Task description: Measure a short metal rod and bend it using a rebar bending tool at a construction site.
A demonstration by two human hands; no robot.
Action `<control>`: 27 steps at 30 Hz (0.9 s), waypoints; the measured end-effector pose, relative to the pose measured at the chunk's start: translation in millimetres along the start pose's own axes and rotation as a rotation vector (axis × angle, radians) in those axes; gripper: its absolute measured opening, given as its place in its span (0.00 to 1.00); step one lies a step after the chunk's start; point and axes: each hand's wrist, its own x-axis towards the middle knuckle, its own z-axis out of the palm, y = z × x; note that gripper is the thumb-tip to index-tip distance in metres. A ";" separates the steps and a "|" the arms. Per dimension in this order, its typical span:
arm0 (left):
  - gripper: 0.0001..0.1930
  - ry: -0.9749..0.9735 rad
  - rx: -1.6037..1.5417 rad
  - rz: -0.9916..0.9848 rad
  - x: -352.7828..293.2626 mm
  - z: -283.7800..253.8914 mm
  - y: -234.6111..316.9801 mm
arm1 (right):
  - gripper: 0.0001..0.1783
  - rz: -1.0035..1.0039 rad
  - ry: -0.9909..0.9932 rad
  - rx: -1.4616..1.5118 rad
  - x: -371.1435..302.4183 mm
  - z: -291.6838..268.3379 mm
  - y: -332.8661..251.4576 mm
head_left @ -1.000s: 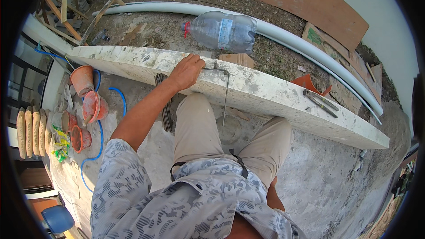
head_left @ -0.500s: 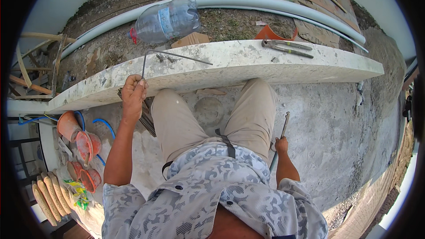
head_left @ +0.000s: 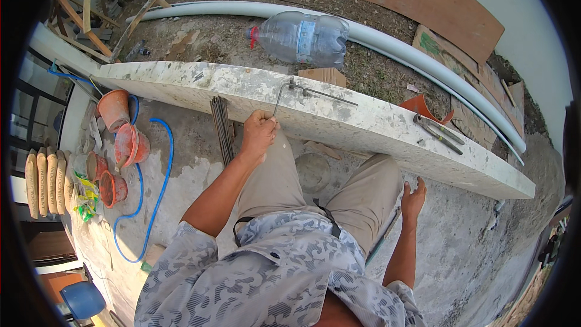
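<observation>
My left hand (head_left: pixel 259 136) is closed on the short leg of a thin bent steel rod (head_left: pixel 331 97). The rod's long leg lies along the top of a low concrete wall (head_left: pixel 230 80), at two short metal pegs (head_left: pixel 291 83) standing there. My right hand (head_left: pixel 414 198), fingers apart and holding nothing, is beside my right thigh, just short of the wall. A long metal bar tool (head_left: pixel 382 241) leans by that thigh, partly hidden. Farther right on the wall lies a pair of end-cutting pincers (head_left: pixel 439 134) with dark handles.
A bundle of steel rods (head_left: pixel 221 130) leans against the wall on my left. Beyond the wall lie a large clear bottle (head_left: pixel 302 39) and long white pipes (head_left: pixel 399 48). Orange buckets (head_left: pixel 114 111), a blue hose (head_left: pixel 164 163) and stacked sacks (head_left: pixel 45 181) are at the left.
My left hand has brought the bent rod to the pegs on the wall. My right hand has let go of the bar tool and come up toward the wall. The view has turned left.
</observation>
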 end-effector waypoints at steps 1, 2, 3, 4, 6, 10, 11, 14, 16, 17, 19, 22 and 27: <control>0.03 -0.049 0.078 -0.034 4.2 -4.9 2.7 | 0.29 -0.036 -0.002 -0.008 -0.5 0.5 -6.1; 0.03 -0.098 0.156 -0.070 7.4 -8.9 4.1 | 0.29 -0.071 -0.005 -0.016 -1.1 1.5 -10.1; 0.03 -0.093 0.153 -0.071 9.7 -9.3 2.7 | 0.29 -0.076 -0.009 -0.018 -4.2 4.0 -10.0; 0.04 -0.074 0.192 -0.077 9.0 -3.6 5.4 | 0.27 -0.036 -0.040 -0.047 -11.2 7.7 -6.5; 0.04 -0.061 0.234 -0.089 9.0 0.6 11.5 | 0.23 0.126 -0.073 -0.076 -25.9 19.9 9.9; 0.10 -0.122 0.273 -0.186 10.3 -4.7 18.9 | 0.20 0.338 -0.112 0.040 -65.6 39.5 57.6; 0.12 -0.137 0.266 -0.223 11.2 -4.8 20.6 | 0.21 0.273 -0.154 -0.031 -80.8 44.5 78.6; 0.12 -0.194 0.336 -0.254 12.9 -3.2 30.8 | 0.21 0.224 -0.228 -0.089 -119.1 55.8 126.7; 0.13 -0.211 0.356 -0.254 13.2 -1.0 36.1 | 0.21 0.242 -0.258 -0.080 -141.4 64.1 150.7; 0.13 -0.229 0.374 -0.252 12.9 0.8 38.2 | 0.21 0.279 -0.250 -0.091 -150.7 68.1 159.8; 0.15 -0.241 0.404 -0.257 9.6 2.2 46.0 | 0.21 0.319 -0.244 -0.101 -164.8 73.3 173.8; 0.18 -0.263 0.427 -0.248 12.1 -4.4 46.1 | 0.22 0.312 -0.276 -0.142 -177.0 77.4 183.8; 0.21 -0.309 0.428 -0.215 18.2 -16.4 41.7 | 0.24 0.374 -0.290 -0.133 -187.0 75.9 174.7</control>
